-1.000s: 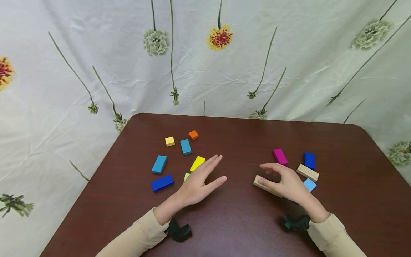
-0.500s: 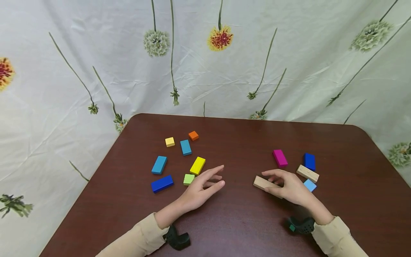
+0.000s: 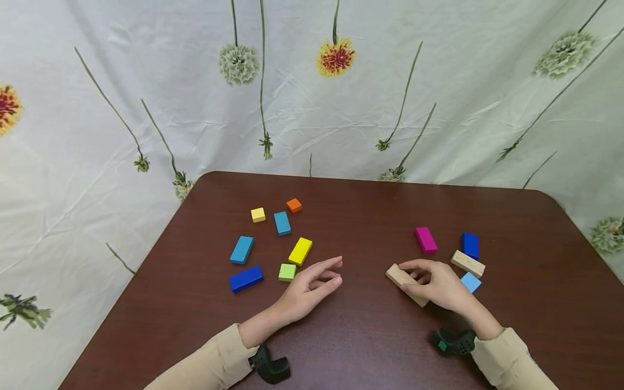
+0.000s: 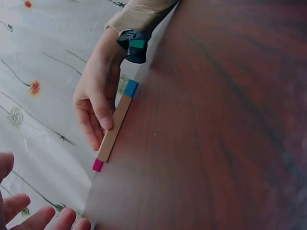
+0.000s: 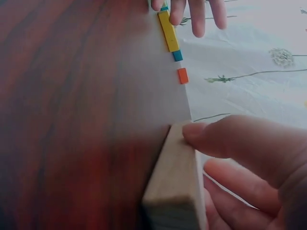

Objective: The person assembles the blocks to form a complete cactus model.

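Note:
My right hand (image 3: 439, 284) pinches a long plain wooden block (image 3: 405, 283) between thumb and fingers; the block lies along the table at a slant. In the right wrist view the thumb presses the near side of this wooden block (image 5: 175, 172), with the fingers behind it. My left hand (image 3: 312, 290) holds nothing and hovers over the table with fingers loosely bent, close to a light green block (image 3: 287, 272) and a yellow block (image 3: 300, 251). Beside the right hand lie a second wooden block (image 3: 468, 263) and a light blue block (image 3: 470, 282).
A magenta block (image 3: 426, 240) and a dark blue block (image 3: 470, 245) lie beyond the right hand. On the left are another dark blue block (image 3: 246, 278), two mid-blue blocks, a pale yellow cube (image 3: 258, 215) and an orange block (image 3: 294, 205). A flowered cloth hangs behind the brown table (image 3: 351, 211).
My right hand has lowered onto the wooden block, gripped it and turned it slightly. My left hand has drawn back toward me, its fingers bending, uncovering the light green block.

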The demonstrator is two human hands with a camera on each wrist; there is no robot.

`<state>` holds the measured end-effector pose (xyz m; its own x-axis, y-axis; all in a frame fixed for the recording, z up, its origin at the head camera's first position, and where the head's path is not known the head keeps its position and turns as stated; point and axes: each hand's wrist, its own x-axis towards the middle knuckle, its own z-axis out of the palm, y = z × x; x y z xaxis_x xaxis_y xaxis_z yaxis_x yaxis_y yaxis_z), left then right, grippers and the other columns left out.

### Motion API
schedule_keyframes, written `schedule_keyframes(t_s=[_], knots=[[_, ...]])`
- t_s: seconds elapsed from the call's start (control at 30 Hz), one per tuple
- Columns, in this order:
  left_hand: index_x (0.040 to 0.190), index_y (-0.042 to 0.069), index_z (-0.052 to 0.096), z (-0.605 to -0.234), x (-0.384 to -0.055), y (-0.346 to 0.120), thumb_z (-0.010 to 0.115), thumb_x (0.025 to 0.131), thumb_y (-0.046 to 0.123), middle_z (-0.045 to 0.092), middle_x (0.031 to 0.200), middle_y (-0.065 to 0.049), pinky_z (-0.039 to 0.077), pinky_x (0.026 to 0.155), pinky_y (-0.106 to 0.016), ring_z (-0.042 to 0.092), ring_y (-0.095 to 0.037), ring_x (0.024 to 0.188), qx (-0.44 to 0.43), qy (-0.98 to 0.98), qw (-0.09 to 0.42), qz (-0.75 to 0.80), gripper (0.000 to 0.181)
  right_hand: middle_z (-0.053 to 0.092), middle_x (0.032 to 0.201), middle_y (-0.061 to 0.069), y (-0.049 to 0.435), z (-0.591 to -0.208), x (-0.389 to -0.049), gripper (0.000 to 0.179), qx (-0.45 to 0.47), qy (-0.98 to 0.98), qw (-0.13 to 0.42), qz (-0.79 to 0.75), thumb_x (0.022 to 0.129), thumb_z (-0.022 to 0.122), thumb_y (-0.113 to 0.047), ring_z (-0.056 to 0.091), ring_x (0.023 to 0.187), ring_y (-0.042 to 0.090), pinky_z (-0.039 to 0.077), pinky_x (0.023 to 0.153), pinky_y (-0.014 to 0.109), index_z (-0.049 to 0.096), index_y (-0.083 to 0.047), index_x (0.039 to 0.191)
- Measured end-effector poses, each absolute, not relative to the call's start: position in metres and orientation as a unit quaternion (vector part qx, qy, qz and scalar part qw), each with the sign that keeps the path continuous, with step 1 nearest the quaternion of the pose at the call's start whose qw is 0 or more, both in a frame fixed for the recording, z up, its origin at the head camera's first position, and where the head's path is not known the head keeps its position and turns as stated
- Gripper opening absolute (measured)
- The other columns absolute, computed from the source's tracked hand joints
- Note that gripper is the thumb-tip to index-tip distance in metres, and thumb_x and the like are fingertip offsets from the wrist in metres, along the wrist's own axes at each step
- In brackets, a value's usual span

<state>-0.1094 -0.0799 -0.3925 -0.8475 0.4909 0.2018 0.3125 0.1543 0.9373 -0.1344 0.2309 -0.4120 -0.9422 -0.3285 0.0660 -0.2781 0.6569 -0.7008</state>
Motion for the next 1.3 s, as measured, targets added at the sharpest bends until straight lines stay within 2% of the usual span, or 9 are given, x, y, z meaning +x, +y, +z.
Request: schedule_keyframes(t_s=[0.27,0.43,0.63,0.77,1.03,1.3], knots=[[0.136,-0.003,0.045,-0.394,-0.11,-0.08,0.054,0.094,0.004,0.051,0.13,-0.023,0.049,0.089,-0.034,0.056,-0.031,0.111,0.263,0.752,0.066,0.601,0.043,0.065,0.086,0.0,0.218,-0.414,-0.131,0.033,-0.128,0.909,-0.006,-0.397,0.074,0.078,-0.014,0.059,0.073,0.012,0.051,0.063,0.024,0.069,-0.006,0.106],[0.133,-0.004,0.048,-0.395,-0.111,-0.079,0.055,0.093,0.002,0.053,0.127,-0.024,0.05,0.087,-0.036,0.058,-0.031,0.108,0.263,0.751,0.055,0.604,0.041,0.066,0.086,0.002,0.202,-0.412,-0.126,0.034,-0.097,0.904,-0.003,-0.417,0.076,0.077,-0.015,0.06,0.075,0.014,0.049,0.06,0.023,0.069,-0.006,0.108],[0.13,-0.006,0.05,-0.412,-0.115,-0.077,0.056,0.092,0.001,0.055,0.124,-0.023,0.051,0.084,-0.035,0.06,-0.029,0.104,0.297,0.749,0.023,0.592,0.039,0.068,0.095,0.003,0.181,-0.411,-0.118,0.037,-0.059,0.908,-0.002,-0.415,0.076,0.077,-0.019,0.061,0.079,0.014,0.045,0.06,0.024,0.068,-0.006,0.109],[0.129,-0.002,0.052,-0.43,-0.121,-0.076,0.059,0.092,0.005,0.057,0.123,-0.018,0.052,0.083,-0.033,0.061,-0.027,0.102,0.323,0.755,0.005,0.57,0.039,0.068,0.097,0.002,0.17,-0.411,-0.114,0.038,-0.035,0.908,0.005,-0.417,0.075,0.077,-0.021,0.061,0.079,0.013,0.045,0.061,0.024,0.068,-0.006,0.109],[0.125,0.006,0.059,-0.436,-0.121,-0.075,0.062,0.092,0.023,0.061,0.117,-0.006,0.051,0.081,-0.027,0.06,-0.015,0.097,0.352,0.788,-0.03,0.505,0.037,0.068,0.094,-0.001,0.151,-0.411,-0.109,0.039,-0.025,0.904,0.015,-0.426,0.074,0.078,-0.02,0.06,0.075,0.01,0.045,0.06,0.024,0.068,-0.006,0.108],[0.121,0.01,0.062,-0.439,-0.118,-0.074,0.062,0.092,0.027,0.062,0.116,0.0,0.049,0.083,-0.027,0.06,-0.012,0.098,0.361,0.797,-0.045,0.482,0.034,0.067,0.092,-0.003,0.14,-0.411,-0.105,0.039,-0.024,0.901,0.015,-0.433,0.073,0.078,-0.019,0.059,0.074,0.008,0.045,0.06,0.024,0.068,-0.007,0.108]])
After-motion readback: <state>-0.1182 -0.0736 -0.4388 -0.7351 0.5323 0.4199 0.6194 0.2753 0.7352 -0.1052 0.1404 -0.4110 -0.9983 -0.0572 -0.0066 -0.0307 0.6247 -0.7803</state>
